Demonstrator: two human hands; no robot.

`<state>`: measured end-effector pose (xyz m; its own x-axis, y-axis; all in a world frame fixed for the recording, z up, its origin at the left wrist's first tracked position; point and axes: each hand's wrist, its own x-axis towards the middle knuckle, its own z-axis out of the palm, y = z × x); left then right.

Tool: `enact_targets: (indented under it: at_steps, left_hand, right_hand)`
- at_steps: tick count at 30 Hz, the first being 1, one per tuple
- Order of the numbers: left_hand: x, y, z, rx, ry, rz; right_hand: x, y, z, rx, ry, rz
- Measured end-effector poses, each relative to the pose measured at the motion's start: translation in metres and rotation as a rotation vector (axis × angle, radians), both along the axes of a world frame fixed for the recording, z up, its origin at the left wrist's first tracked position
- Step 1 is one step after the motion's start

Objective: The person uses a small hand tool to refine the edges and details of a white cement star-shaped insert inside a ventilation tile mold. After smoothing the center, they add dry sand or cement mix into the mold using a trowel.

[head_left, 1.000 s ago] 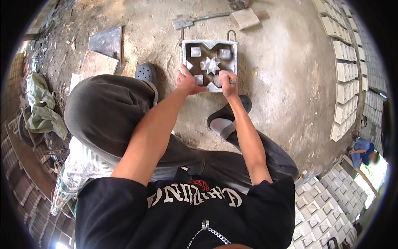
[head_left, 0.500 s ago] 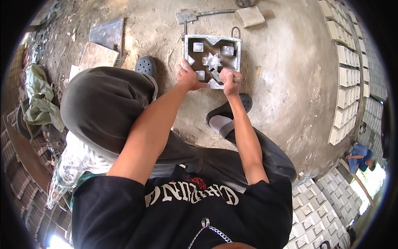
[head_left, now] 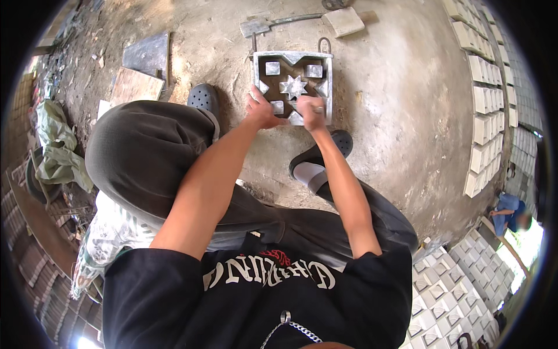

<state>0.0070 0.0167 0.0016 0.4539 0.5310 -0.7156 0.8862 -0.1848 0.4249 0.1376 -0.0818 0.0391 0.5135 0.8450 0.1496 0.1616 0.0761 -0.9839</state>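
The right grip (head_left: 312,111) is curled into a fist over the near side of the frame (head_left: 331,75), apparently around a short handle (head_left: 319,109), though motion blur leaves that uncertain. The left grip (head_left: 263,112) is spread, fingers and thumb apart, against the frame's near left corner. Compared with half a second ago, the fist has shifted a little leftward, and the wedge (head_left: 322,88) on the right wall now shows clear; the other hand has kept its place. That suggests the work has passed from the right side toward the near middle, with the frame held steady. The frame lies flat on the ground (head_left: 383,116), open face up, just ahead of the right shoe (head_left: 342,144); its rod (head_left: 254,42) and loop (head_left: 324,39) point straight ahead. It looks nearly square, so no long axis stands out.
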Motion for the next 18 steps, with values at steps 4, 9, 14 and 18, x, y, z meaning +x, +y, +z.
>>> enact_targets:
  at_steps: [4, 9, 14, 18]
  left_hand:
    - [-0.005, 0.003, -0.002, -0.008, 0.018, -0.017]
    - [0.001, 0.003, 0.006, -0.063, 0.063, -0.018]
    - [-0.004, 0.01, -0.008, -0.004, 0.013, -0.021]
    - [0.0, 0.005, 0.002, -0.054, 0.05, -0.046]
  right_hand:
    - [0.008, 0.017, 0.013, -0.066, 0.316, 0.053]
    - [-0.003, 0.008, 0.001, -0.01, 0.177, 0.073]
    - [0.016, 0.022, 0.011, -0.039, 0.428, 0.173]
    - [0.008, 0.015, -0.003, -0.021, 0.328, 0.206]
